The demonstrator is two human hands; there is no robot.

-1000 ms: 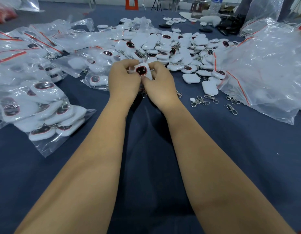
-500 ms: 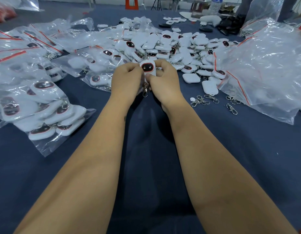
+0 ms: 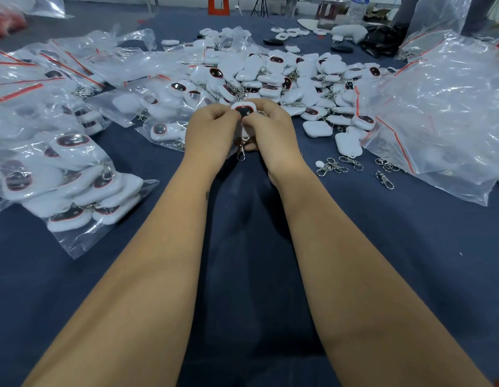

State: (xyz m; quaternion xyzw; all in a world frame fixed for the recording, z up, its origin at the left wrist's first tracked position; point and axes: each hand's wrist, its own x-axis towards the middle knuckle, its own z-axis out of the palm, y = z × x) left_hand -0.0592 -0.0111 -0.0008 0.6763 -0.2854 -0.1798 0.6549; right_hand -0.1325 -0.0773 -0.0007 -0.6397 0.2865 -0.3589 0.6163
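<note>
At your far left, sealed bags (image 3: 66,185) packed with white fobs lie on the dark blue surface (image 3: 410,261), their red strips facing up. Moving in, your left hand (image 3: 212,132) is raised just above the surface, fingers curled and pinching the left edge of a white fob (image 3: 244,110). The fob sits between your two hands with its dark, red-rimmed face turned up toward you. A metal clasp (image 3: 240,155) hangs from its lower end, between your wrists. Your right hand (image 3: 273,135) grips the fob's right side, thumb pressed onto the dark face and fingers curled behind it. Just beyond your hands, a loose pile (image 3: 270,76) of the same fobs spreads across the surface. To the right of your right wrist lie a few loose clasps (image 3: 337,164), apart from the pile. At the far right is a heap of clear bags (image 3: 438,113).
</note>
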